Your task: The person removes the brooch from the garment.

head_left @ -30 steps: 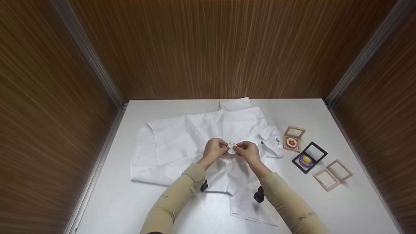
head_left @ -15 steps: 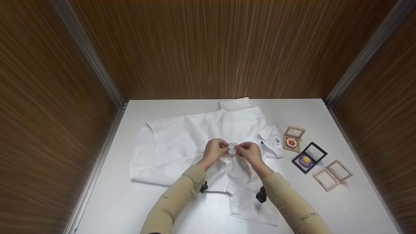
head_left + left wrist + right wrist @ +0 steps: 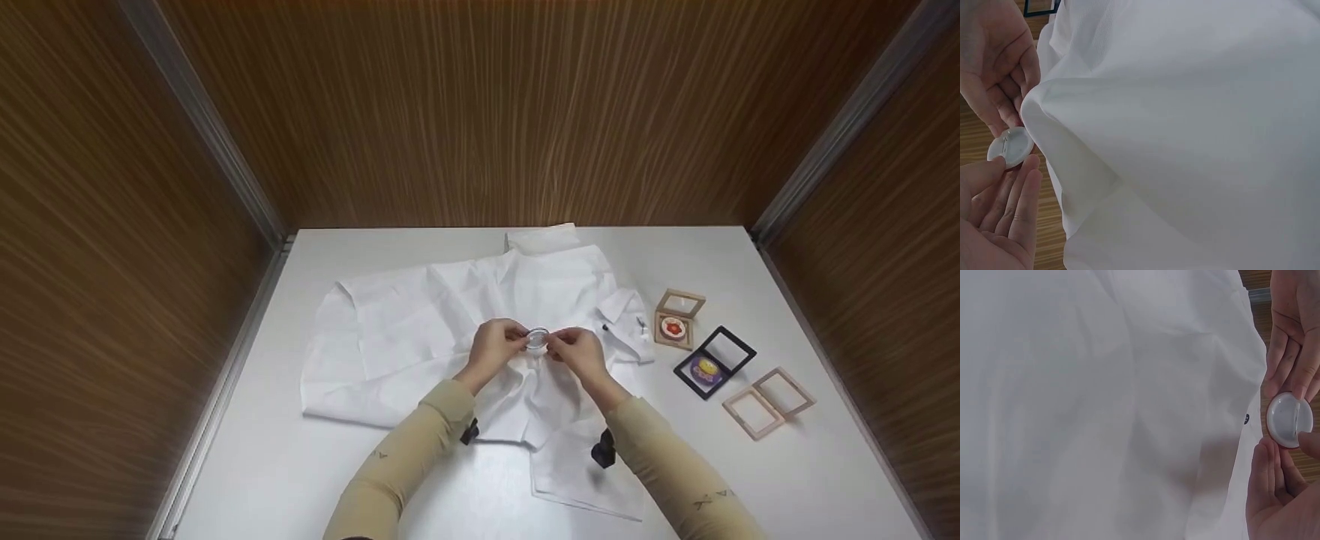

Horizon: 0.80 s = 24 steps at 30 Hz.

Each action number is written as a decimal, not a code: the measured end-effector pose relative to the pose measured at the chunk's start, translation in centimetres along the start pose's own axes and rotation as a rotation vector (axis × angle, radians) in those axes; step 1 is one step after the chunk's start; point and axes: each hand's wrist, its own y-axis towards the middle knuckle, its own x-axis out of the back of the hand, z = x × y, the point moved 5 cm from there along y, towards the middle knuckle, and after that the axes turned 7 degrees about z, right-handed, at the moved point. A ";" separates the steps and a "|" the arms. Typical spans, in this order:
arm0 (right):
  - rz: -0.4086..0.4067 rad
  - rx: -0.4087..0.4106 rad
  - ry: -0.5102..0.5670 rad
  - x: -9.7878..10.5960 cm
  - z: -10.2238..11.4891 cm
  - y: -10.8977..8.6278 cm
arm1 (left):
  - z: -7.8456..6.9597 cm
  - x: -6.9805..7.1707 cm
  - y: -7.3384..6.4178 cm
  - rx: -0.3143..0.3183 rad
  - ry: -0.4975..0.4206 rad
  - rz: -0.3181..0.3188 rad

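Note:
Both hands meet over a white shirt (image 3: 412, 319) spread on the table. Between them is a round pin-back badge (image 3: 537, 339), its white back facing the wrist cameras. My left hand (image 3: 495, 349) pinches one edge of the badge between thumb and fingers. On the opposite edge, my right hand (image 3: 580, 351) holds it the same way. In the right wrist view, a thin metal pin runs across the back of the badge (image 3: 1280, 421), with a thumb close to each end. Whether the pin is fastened cannot be told. The badge's front is hidden in the wrist views.
Right of the shirt lie three opened frame cases: a wooden one (image 3: 682, 293) with a red flower badge (image 3: 673, 328), a black one (image 3: 747, 361) with a purple-and-yellow badge (image 3: 705, 370), and a pink one (image 3: 765, 433). Wood-grain panels (image 3: 480, 112) enclose the white table (image 3: 247, 465).
My right hand has shifted slightly to the right. The badge has tilted a little between the fingers, while my left hand and the shirt stay nearly still.

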 end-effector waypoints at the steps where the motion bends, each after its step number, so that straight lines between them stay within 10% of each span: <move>1: 0.001 -0.004 0.016 0.0 -0.1 0.0 | 0.0 0.0 0.0 -0.002 0.003 0.000; 24: -0.017 -0.022 0.239 -0.5 -0.1 -0.5 | -0.1 -0.4 -0.5 -0.096 0.188 0.006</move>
